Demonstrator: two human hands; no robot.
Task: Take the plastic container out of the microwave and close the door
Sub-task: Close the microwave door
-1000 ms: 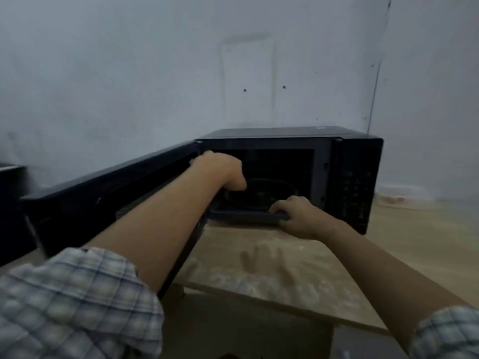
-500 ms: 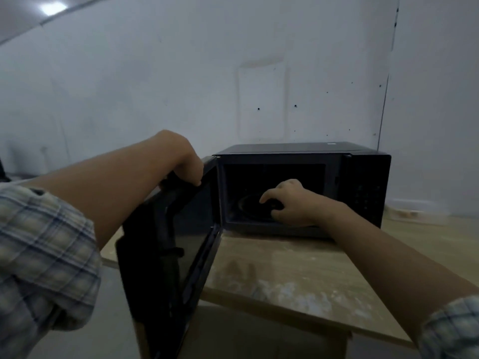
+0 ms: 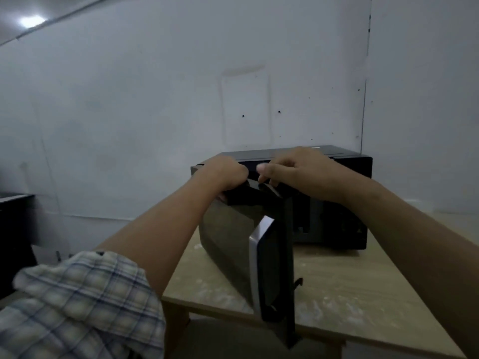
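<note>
Left hand [image 3: 225, 172] and right hand [image 3: 298, 169] curled.

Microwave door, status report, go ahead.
Left hand gripping top edge of microwave door, door half open. Right hand beside it, fingers loose. Plastic container not visible. Nothing blocking the swing.

The microwave [image 3: 344, 161] has a glossy black casing. Its door [image 3: 233, 237] is smooth dark glass with a shiny metal strip at its 3 o'clock edge. The counter [image 3: 357, 288] looks like pale wood, dusty and matt. The sleeve [image 3: 77, 307] is soft checked cloth.
</note>
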